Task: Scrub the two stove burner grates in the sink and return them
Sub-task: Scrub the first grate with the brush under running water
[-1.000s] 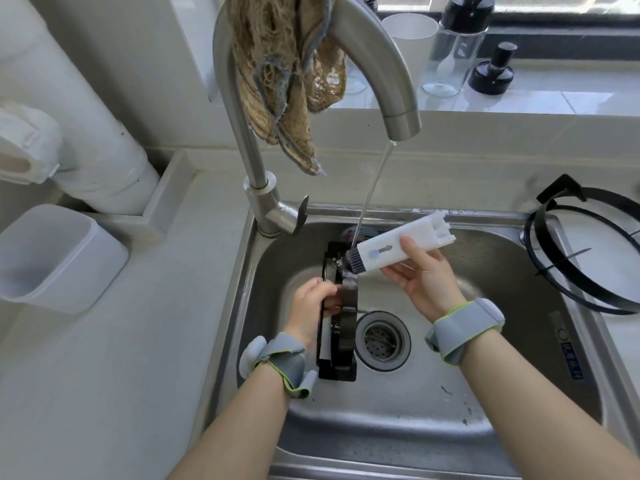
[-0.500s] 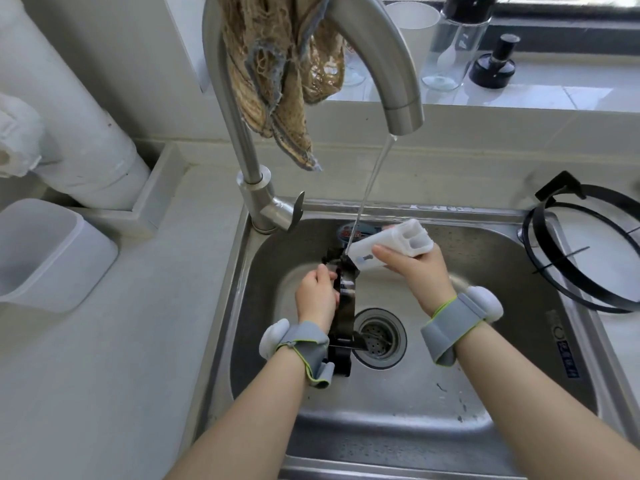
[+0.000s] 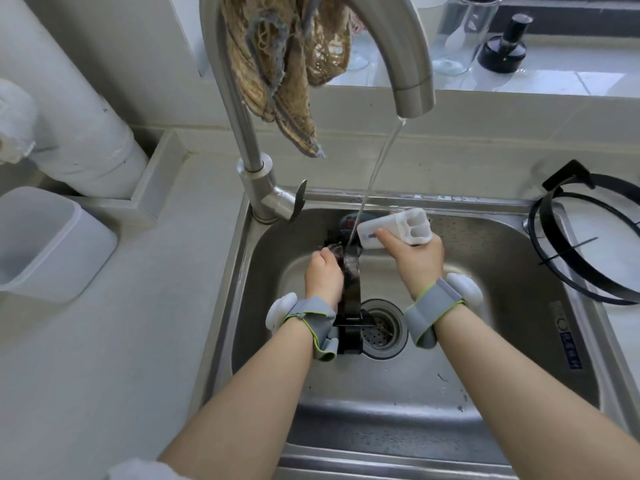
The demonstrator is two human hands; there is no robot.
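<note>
Two hands scrub a black grate (image 3: 353, 289) in a sink (image 3: 519, 271).
The grip of the left hand (image 3: 323, 275) clasps the upright grate; the right hand (image 3: 417, 261) grasps a white brush (image 3: 391, 228) at its top.

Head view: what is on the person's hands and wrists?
No gloves: the left hand and right hand are bare, forearms unsleeved. The left wrist strap and right wrist strap are grey fabric edged in lime green; a rounded white left pod and right pod sit on their outer sides.
</note>
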